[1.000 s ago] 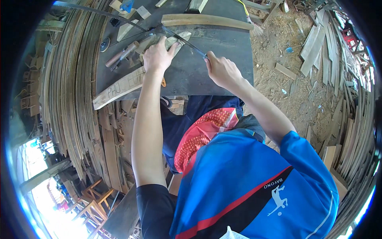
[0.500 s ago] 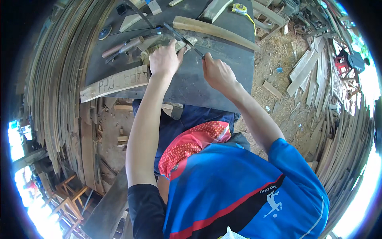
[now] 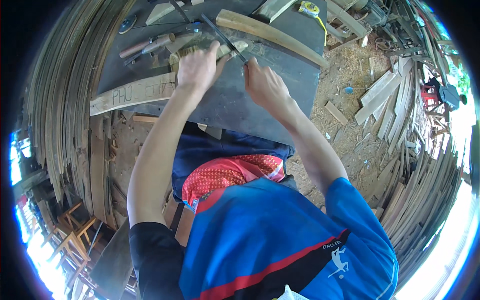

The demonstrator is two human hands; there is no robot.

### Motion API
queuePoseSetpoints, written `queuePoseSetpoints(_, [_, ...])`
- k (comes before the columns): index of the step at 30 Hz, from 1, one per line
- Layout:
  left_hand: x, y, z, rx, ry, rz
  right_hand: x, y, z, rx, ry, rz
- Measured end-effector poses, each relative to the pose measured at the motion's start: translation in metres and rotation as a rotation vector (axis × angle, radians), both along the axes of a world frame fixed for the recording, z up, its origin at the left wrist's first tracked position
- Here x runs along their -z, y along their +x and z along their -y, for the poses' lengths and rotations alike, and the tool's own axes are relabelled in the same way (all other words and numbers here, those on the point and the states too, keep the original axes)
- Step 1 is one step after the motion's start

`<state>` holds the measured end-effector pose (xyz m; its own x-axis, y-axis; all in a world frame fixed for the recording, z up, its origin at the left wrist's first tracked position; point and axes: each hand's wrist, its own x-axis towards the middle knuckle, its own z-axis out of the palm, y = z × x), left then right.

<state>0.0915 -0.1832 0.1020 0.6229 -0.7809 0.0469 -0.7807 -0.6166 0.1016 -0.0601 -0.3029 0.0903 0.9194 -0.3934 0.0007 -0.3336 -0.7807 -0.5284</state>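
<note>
My right hand [image 3: 265, 82] is closed round the near end of a long, thin dark metal file [image 3: 218, 33], its handle mostly hidden in the fist. The file slants away to the far left, lying across a pale, narrow piece of wood [image 3: 241, 46]. Just left of it, my left hand [image 3: 196, 70] grips that wood against the dark tabletop [image 3: 240, 105], thumb and fingers round it. The palm hides much of the piece; its pointed end sticks out to the right, under the file.
A lettered wooden board [image 3: 132, 95] lies left of my left hand. Wooden-handled tools [image 3: 150, 46] and a round disc [image 3: 127, 24] sit beyond it. A long curved timber [image 3: 272, 37] and a yellow tape measure [image 3: 308, 8] are farther back. Planks stack up at left [image 3: 65, 85] and right [image 3: 382, 95].
The whole view has shifted a little, so the table and both hands appear slightly farther left. Both grips stay the same, and the file still crosses the wood.
</note>
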Motion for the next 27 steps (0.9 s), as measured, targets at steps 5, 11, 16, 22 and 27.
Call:
queuePoseSetpoints(5, [0.009,0.007,-0.013,-0.017,-0.017,0.031,-0.009,-0.026,-0.014,0.025,0.063,-0.122])
queuePoseSetpoints(11, [0.003,0.022,-0.012,-0.055,-0.023,0.028,0.001,0.012,-0.007,-0.030,0.067,-0.007])
queuePoseSetpoints(16, [0.008,0.023,-0.018,-0.058,-0.047,0.053,-0.007,-0.009,-0.013,-0.011,0.080,-0.113])
queuePoseSetpoints(22, [-0.018,0.011,-0.012,-0.132,-0.020,0.016,0.012,0.027,-0.003,-0.082,0.036,0.041])
queuePoseSetpoints(27, [-0.004,0.023,-0.018,-0.072,-0.095,0.061,-0.008,-0.012,-0.020,0.012,0.045,-0.220])
